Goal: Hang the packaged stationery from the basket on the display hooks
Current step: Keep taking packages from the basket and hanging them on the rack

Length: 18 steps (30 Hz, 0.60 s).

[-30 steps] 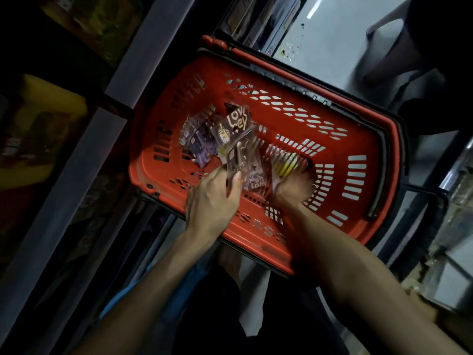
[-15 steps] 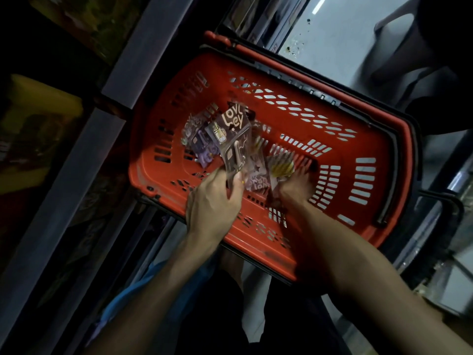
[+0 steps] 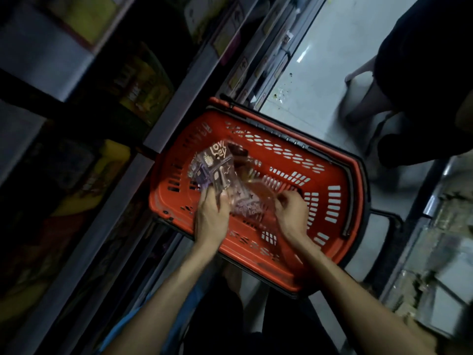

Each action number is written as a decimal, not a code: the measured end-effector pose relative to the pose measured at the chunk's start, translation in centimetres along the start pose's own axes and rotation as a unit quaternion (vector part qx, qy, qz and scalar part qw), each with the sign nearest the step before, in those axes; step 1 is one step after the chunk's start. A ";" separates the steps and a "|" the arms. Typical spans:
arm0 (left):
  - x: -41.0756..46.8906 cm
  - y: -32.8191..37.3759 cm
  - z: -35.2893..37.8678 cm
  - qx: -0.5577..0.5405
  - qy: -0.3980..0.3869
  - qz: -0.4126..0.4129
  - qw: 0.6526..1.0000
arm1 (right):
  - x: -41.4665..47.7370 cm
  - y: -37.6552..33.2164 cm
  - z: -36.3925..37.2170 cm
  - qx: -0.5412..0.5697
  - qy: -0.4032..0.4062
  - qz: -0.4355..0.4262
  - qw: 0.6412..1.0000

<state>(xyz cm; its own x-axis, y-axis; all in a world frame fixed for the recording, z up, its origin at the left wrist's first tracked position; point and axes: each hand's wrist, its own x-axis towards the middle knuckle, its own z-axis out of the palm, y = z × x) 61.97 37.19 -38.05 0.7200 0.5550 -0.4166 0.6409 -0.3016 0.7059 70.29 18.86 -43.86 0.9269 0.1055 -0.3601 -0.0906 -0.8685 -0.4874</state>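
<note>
A red plastic basket [image 3: 330,201] sits on the floor below me. Inside it lie several clear packets of stationery with purple and dark cards. My left hand [image 3: 211,216] grips a bunch of these packets [image 3: 220,162], the top one dark with pale lettering. My right hand [image 3: 291,213] is inside the basket beside it, fingers curled on the edge of a clear purple packet [image 3: 247,203] that lies between the two hands. The picture is blurred, so the right hand's hold is hard to make out.
Dark shop shelves [image 3: 163,129] with yellow and green goods run along the left. A lit floor [image 3: 320,80] lies beyond the basket, where another person's legs [image 3: 368,98] stand at the upper right. More packed goods [image 3: 435,265] sit at the right.
The view has tilted up, so the basket now sits lower in the frame. My right hand has come up from the basket floor and closed in towards the left hand's packets.
</note>
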 end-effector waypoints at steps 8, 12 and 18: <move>0.7 2.5 -3.5 -0.267 -0.035 -0.150 0.951 | -4.7 -3.6 -12.1 0.043 0.084 -0.314 0.945; -0.8 6.4 -4.7 -0.429 -0.180 -0.176 0.868 | -5.6 -4.8 -16.7 0.022 0.095 -0.433 0.896; -4.1 12.3 -6.4 -0.405 -0.239 -0.110 0.875 | -6.2 -5.3 -21.2 0.000 0.120 -0.483 0.867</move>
<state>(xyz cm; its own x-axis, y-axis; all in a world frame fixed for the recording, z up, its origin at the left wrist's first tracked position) 65.23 36.17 -24.02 0.7563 0.0833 -0.6488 0.5185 0.5284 0.6723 72.74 12.57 -22.16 0.6195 0.6803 0.3917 0.7705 -0.4317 -0.4690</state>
